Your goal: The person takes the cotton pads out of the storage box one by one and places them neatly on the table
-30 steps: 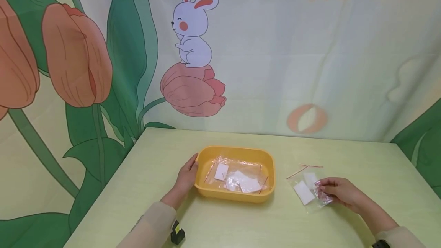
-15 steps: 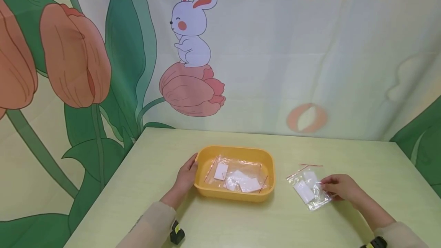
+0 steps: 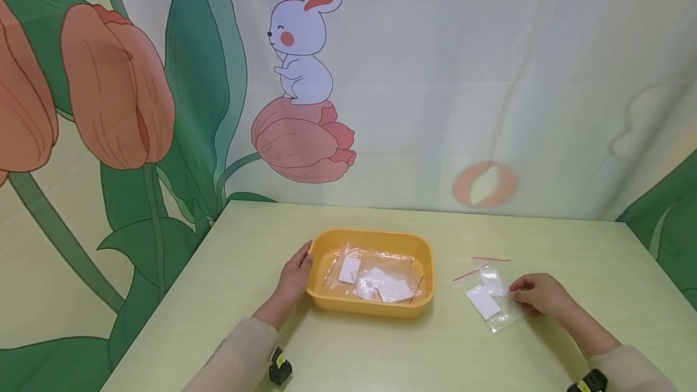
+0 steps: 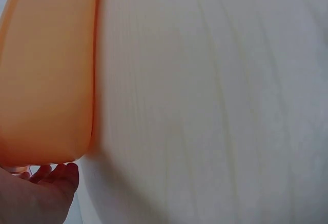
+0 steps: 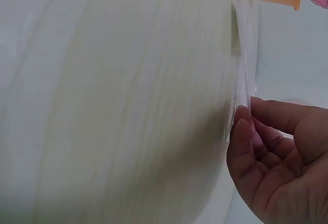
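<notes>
The left hand [image 3: 294, 274] holds the left end of a yellow plastic basin [image 3: 370, 309], its fingers at the rim and end wall. Inside the basin lie several clear zip bags [image 3: 381, 262] with red seal strips and white cards. To the right, the right hand [image 3: 539, 295] pinches the edge of a clear zip bag [image 3: 506, 317] between thumb and fingers; a white card shows in it. Overlapping it is another zip bag with a white card [image 3: 483, 302]. In the right wrist view the pinched bag [image 5: 243, 55] appears edge-on, slightly raised from the table.
The pale wood-grain table [image 3: 381, 356] carries the basin and bags. Behind it hangs a cloth backdrop [image 3: 414, 77] printed with tulips and a rabbit. Black wrist devices [image 3: 280, 369] are on both sleeves.
The right hand has shifted slightly right on the bag, and the bag lies flatter than before. The left hand and basin have stayed in place.
</notes>
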